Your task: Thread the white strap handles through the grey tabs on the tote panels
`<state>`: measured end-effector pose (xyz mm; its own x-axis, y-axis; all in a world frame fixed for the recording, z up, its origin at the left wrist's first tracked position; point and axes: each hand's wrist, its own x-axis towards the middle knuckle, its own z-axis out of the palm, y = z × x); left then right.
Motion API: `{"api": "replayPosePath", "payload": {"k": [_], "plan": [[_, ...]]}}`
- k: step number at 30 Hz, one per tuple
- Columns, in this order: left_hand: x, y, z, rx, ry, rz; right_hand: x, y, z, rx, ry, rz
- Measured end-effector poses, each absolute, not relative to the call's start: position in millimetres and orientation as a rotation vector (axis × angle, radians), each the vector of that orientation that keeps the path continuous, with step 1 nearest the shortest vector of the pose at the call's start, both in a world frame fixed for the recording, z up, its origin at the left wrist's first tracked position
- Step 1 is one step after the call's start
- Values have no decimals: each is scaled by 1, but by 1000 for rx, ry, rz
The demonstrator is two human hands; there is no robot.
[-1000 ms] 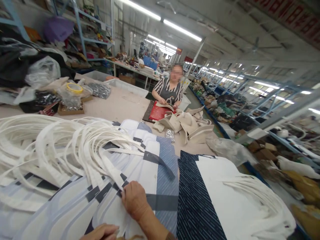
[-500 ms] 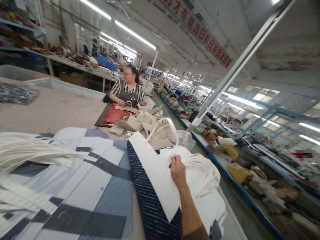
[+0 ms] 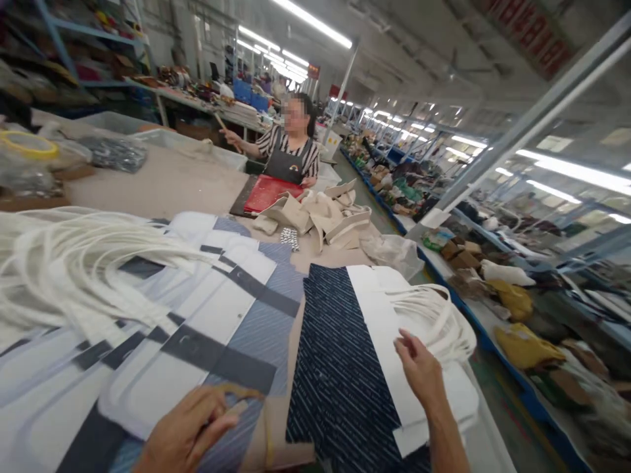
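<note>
My left hand (image 3: 192,424) is low in the picture over the blue striped pieces, blurred; whether it holds anything I cannot make out. My right hand (image 3: 419,368) hovers over the white part of a panel, its fingers apart and nothing in them. Under it lies a navy patterned panel (image 3: 340,348) with a white band (image 3: 379,341). White loop handles (image 3: 448,322) are fanned out beyond that hand. On the left are overlapping white and blue pieces with dark strips (image 3: 221,358), and a large bundle of white straps (image 3: 83,263).
Across the table (image 3: 167,190), a person in a striped top (image 3: 286,154) holds a thin stick near a red sheet (image 3: 271,194). Beige pieces (image 3: 315,213) are heaped in the middle. Yellow tape (image 3: 29,146) is at the left, a metal post (image 3: 522,125) at the right.
My left hand has come into view. My right hand has let go of the white handle, and the panel now lies flat. The person across has raised an arm. The view has shifted left.
</note>
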<state>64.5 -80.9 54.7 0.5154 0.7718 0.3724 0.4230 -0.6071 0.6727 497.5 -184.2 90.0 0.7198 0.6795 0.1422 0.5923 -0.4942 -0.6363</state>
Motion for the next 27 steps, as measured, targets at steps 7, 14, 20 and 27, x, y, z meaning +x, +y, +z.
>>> {"api": "replayPosePath", "payload": {"k": [7, 14, 20, 27], "plan": [[49, -71, 74, 2490, 858, 942, 277, -129, 110, -1458, -1750, 781], [12, -61, 77, 2621, 883, 924, 207, -104, 92, -1358, -2093, 585], [-16, -44, 58, 2396, 964, 797, 172, -82, 64, -1339, -2039, 338], [-32, -13, 65, 2150, 1017, 637, 133, -44, 47, -1673, -1354, 748]]}}
